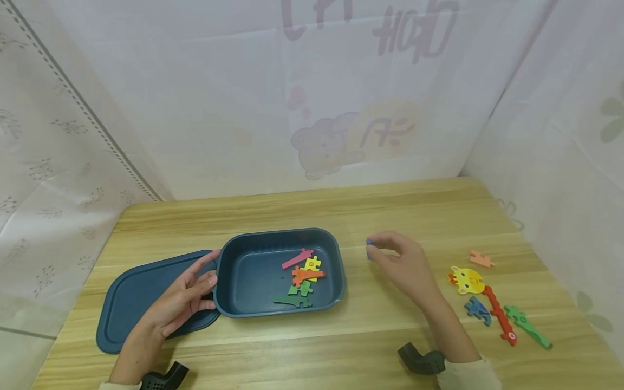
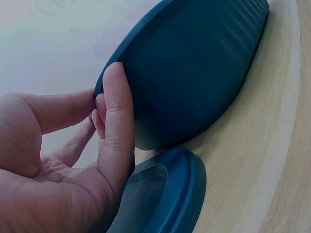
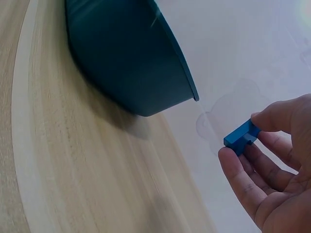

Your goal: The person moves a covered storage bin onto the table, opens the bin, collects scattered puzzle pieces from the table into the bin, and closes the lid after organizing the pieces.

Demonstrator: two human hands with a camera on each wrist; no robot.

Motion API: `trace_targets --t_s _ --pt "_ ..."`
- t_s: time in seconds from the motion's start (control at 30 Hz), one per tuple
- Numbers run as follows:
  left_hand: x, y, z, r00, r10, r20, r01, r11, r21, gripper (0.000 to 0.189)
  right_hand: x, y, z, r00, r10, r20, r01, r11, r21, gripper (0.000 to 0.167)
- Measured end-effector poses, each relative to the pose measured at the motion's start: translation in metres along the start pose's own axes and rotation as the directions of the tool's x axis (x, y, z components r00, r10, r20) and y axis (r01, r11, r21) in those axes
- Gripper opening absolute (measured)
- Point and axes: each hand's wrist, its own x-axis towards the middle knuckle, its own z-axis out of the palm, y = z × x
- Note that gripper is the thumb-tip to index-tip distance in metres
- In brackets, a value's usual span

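A dark blue plastic box (image 1: 253,310) stands on the table with several coloured puzzle pieces inside: pink, yellow, orange and green. My left hand (image 1: 182,298) grips the box's left rim, fingers on the outer wall and the rim, as the left wrist view also shows. To the right of the box, my right hand (image 1: 404,265) pinches a small blue puzzle piece (image 3: 240,137) between thumb and fingers, above the table and apart from the box. Part of that piece is hidden by the fingers in the head view.
The box's lid (image 1: 141,295) lies at the left, partly under my left hand. On the right lie a giraffe-head piece (image 1: 469,280), a red piece (image 1: 500,317), a blue piece (image 1: 478,310), a green piece (image 1: 528,326) and a peach piece (image 1: 481,259). Pale curtains surround the table (image 1: 312,357).
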Motion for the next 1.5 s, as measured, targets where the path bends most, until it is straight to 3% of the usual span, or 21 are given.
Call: trace_targets --t_s 0.57,0.97,1.3,1.5 --pt "-0.003 -0.002 0.001 0.999 0.017 0.029 -0.016 1.0 -0.019 0.061 0.002 -0.006 0.011 0.997 -0.04 0.071 0.037 0.998 0.04 0.021" --pt "-0.002 -0.001 0.001 1.0 -0.002 0.002 0.002 1.0 -0.013 0.061 0.002 -0.02 0.021 0.993 -0.061 0.104 0.056 0.997 0.048 0.024" --pt "-0.001 0.0 -0.002 1.0 0.013 0.016 -0.013 1.0 0.006 0.062 -0.001 -0.035 0.03 0.976 -0.142 0.165 0.121 0.984 0.132 0.024" --pt "0.0 -0.001 -0.002 1.0 0.016 0.022 -0.016 1.0 -0.009 0.063 -0.007 -0.039 0.039 0.975 -0.113 0.193 0.088 0.987 0.133 0.024"
